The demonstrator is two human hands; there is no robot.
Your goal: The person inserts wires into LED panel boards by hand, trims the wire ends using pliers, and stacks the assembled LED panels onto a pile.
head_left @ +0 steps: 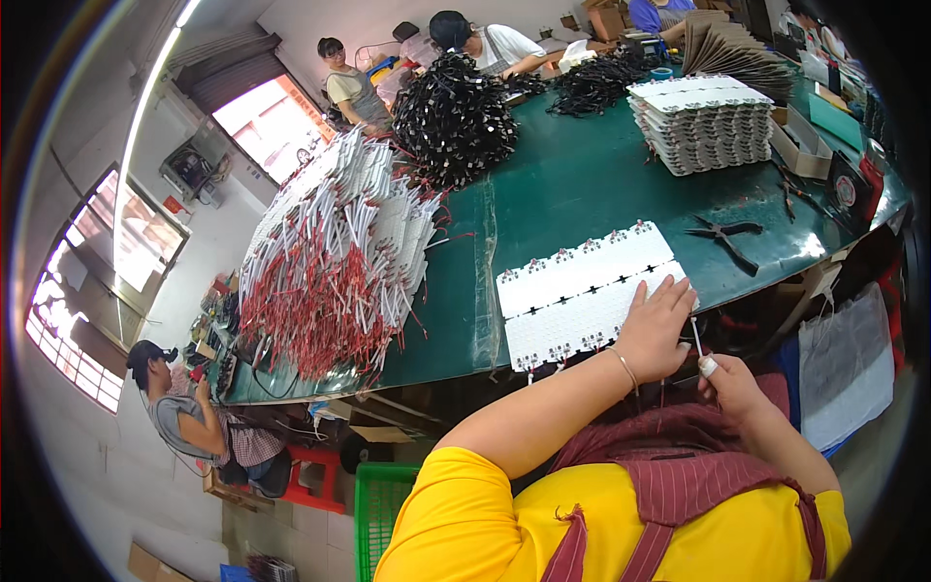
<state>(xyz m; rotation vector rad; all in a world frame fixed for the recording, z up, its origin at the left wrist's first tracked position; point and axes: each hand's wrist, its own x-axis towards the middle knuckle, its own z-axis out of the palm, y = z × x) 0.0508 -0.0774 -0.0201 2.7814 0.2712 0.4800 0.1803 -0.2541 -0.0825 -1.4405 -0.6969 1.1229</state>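
A white panel (592, 291) lies near the table's front edge. It looks like joined circuit boards, with small components along its far and near edges and dark slots along its middle. My left hand (658, 328) rests on its near right part, fingers stretched out and palm down. My right hand (729, 386) is closed just off the table edge, with white wrapping on a finger. It pinches a thin white cable (696, 337) that runs up to the panel's right corner. Other short wires hang from the panel's near edge, partly hidden by my left arm.
On the green table (553, 175) stand a heap of white cables with red ends (330, 262), a black cable pile (454, 121), stacked white panels (698, 121) and black-handled pliers (727, 238). A green crate (380, 504) stands below left. Several people work around.
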